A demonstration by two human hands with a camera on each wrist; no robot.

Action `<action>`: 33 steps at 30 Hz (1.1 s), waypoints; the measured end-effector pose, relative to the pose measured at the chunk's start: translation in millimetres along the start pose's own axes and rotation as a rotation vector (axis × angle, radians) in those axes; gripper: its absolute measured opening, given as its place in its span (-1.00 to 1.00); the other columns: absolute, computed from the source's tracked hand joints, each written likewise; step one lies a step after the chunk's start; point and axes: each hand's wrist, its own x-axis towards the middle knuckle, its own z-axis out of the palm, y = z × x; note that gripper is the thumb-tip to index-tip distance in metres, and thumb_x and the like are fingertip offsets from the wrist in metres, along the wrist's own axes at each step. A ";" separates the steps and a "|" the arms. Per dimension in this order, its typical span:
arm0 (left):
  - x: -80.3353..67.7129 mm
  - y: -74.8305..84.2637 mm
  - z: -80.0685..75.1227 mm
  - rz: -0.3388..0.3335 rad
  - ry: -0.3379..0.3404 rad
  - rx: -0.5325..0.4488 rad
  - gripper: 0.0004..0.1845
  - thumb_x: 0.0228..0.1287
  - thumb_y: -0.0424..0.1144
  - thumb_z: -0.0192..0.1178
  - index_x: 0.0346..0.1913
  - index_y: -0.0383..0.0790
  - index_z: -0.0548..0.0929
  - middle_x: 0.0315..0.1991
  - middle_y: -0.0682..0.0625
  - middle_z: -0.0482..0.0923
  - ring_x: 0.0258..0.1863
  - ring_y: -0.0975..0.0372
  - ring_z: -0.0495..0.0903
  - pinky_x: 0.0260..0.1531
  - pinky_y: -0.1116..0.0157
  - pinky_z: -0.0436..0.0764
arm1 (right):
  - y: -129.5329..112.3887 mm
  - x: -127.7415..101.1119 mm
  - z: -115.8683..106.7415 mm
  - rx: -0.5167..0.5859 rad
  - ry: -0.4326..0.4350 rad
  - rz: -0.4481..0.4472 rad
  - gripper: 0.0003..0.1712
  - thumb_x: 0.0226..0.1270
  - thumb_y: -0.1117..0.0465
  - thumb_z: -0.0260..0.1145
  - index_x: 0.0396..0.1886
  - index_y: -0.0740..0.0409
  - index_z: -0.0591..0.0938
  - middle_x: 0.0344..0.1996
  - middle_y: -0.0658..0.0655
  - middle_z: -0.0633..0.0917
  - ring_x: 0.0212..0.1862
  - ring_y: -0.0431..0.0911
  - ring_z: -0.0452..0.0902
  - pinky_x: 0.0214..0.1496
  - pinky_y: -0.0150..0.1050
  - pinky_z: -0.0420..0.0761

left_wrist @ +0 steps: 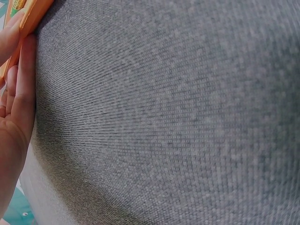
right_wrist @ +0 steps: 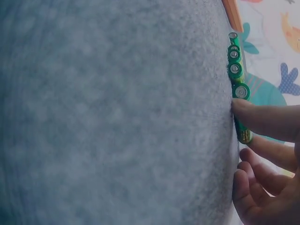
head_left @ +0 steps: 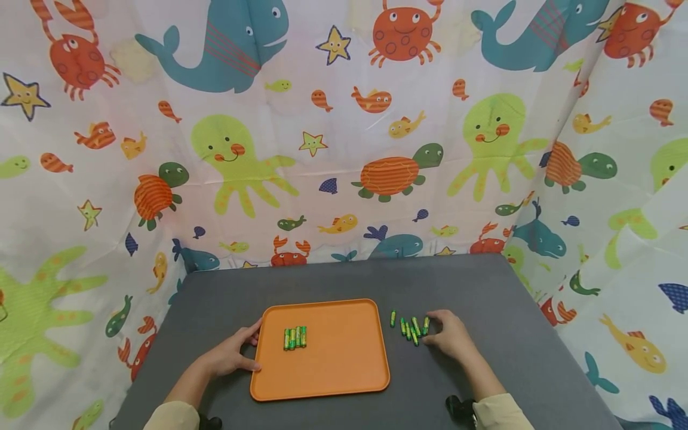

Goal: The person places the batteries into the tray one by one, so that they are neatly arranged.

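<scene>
My left hand (head_left: 231, 355) grips the left edge of an orange tray (head_left: 344, 352); in the left wrist view the thumb lies over the rim and the fingers are along its outer side. A short row of several green-and-yellow batteries (head_left: 292, 338) lies side by side on the tray's left part. Right of the tray, my right hand (head_left: 451, 335) pinches one battery (right_wrist: 244, 135) between thumb and index finger, low at the grey table surface. The other fingers curl below it in the right wrist view. Several more loose batteries (head_left: 407, 330) lie just left of that hand.
A grey cloth-covered table (head_left: 457, 286) carries everything. One battery (head_left: 393, 318) lies apart, close to the tray's right rim. Behind and at both sides hangs a white curtain (head_left: 301, 203) printed with sea animals. Dark wrist straps (head_left: 459, 409) show below the hands.
</scene>
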 end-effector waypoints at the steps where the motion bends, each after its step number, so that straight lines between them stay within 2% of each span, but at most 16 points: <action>1: 0.2 -0.2 0.2 -0.003 0.003 0.000 0.27 -0.07 0.05 0.58 0.64 0.04 -0.02 0.12 -0.06 0.33 0.13 0.08 0.32 0.36 -0.28 0.15 | 0.0 0.0 0.1 -0.006 0.003 -0.004 -0.25 -0.04 0.26 0.64 0.21 0.34 0.61 0.20 0.40 0.54 0.22 0.33 0.46 0.21 0.23 0.44; 11: 0.7 1.3 2.1 -0.011 0.025 0.000 0.27 -0.10 0.02 0.60 0.64 0.05 0.02 0.10 -0.05 0.35 0.12 0.08 0.34 0.37 -0.28 0.14 | 0.1 -1.1 0.3 -0.016 0.022 0.014 -0.30 0.01 0.28 0.60 0.20 0.33 0.61 0.16 0.39 0.55 0.18 0.31 0.49 0.16 0.23 0.46; 15: 1.3 1.5 3.1 -0.019 0.026 -0.012 0.26 -0.10 0.00 0.61 0.64 0.06 0.02 0.10 -0.05 0.35 0.12 0.08 0.33 0.37 -0.28 0.14 | 0.1 -1.7 -2.9 0.023 0.030 0.046 -0.29 0.02 0.29 0.59 0.23 0.32 0.58 0.11 0.37 0.60 0.14 0.27 0.55 0.11 0.20 0.51; 19: 1.5 2.2 2.7 -0.019 0.028 -0.007 0.26 -0.09 0.00 0.60 0.64 0.07 0.02 0.09 -0.04 0.35 0.12 0.08 0.33 0.37 -0.27 0.15 | -3.1 -0.5 -7.6 0.119 0.029 0.063 -0.28 0.05 0.35 0.53 0.28 0.31 0.55 0.04 0.34 0.68 0.08 0.21 0.63 -0.04 0.05 0.63; 23: 1.2 2.8 1.6 -0.017 0.031 0.004 0.26 -0.09 0.01 0.60 0.64 0.07 0.02 0.09 -0.03 0.36 0.12 0.09 0.34 0.37 -0.27 0.16 | -11.9 0.3 -9.9 0.197 0.038 0.072 -0.30 0.11 0.37 0.46 0.32 0.26 0.53 0.02 0.34 0.71 0.04 0.16 0.68 -0.20 -0.09 0.67; 33: -1.1 0.7 0.5 0.000 0.011 0.008 0.26 -0.07 0.04 0.59 0.64 0.02 0.00 0.08 -0.05 0.35 0.11 0.09 0.33 0.36 -0.27 0.16 | -52.9 0.4 -8.4 0.265 0.020 0.018 -0.34 0.14 0.35 0.50 0.29 0.22 0.56 0.00 0.29 0.73 0.00 0.11 0.71 -0.17 -0.10 0.69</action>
